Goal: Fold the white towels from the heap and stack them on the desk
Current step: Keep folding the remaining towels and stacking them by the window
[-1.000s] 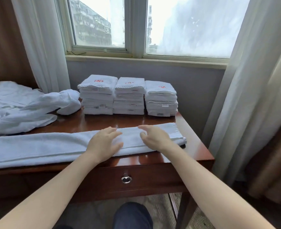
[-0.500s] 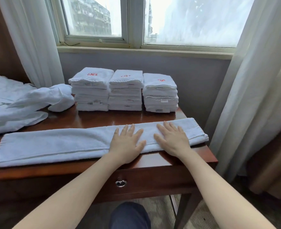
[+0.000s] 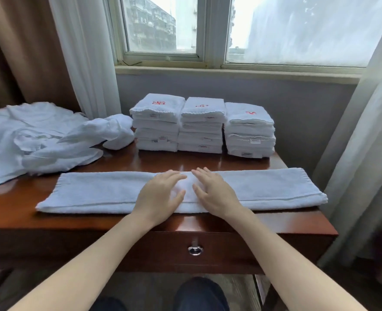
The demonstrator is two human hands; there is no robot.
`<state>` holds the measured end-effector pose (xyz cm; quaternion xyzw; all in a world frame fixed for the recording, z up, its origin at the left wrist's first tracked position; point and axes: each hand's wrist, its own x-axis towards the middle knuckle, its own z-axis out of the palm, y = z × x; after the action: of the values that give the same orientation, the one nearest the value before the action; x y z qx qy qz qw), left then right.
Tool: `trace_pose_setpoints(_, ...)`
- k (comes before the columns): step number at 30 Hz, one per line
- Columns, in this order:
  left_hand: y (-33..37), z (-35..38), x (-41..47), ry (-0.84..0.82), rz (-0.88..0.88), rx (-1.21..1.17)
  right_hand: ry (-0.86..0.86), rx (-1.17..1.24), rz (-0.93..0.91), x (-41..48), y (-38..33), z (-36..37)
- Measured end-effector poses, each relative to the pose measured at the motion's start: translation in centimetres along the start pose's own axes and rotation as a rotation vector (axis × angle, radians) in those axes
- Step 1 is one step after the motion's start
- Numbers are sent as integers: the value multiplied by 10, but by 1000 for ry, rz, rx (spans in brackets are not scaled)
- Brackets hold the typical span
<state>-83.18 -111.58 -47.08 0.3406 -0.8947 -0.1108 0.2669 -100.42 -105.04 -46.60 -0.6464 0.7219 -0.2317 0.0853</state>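
Towel (image 3: 95, 194) long on desk (image 3: 17, 212), L grip (image 3: 161, 196) & R grip (image 3: 214, 194) flat open on it, clasping nothing.

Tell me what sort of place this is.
Probably a hotel guest room: three stacks of identical folded white towels bearing a red embroidered logo, a polished wooden desk under a window, and sheer curtains beside it.

White towel (image 3: 100, 194), folded to a long strip, lay across the tabletop (image 3: 12, 212) — heap (image 3: 39, 140) at left, three stacks (image 3: 201, 124) behind.
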Motion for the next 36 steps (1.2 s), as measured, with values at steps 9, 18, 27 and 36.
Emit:
trace_pose_setpoints(9,-89,-61,-49,-32,-129,51,-13,51,-243,18,-77,54)
trace_pose_setpoints(18,-100,-66,-46,-43,-96,48,274,-266,-338,27,-85,61)
trace_pose_setpoints(27,-129,-78,-56,105,-200,201,182,-174,-268,29,-101,59)
trace_pose_setpoints(36,-171,-110,-77,159,-533,240,-83,-140,-365,69,-153,92)
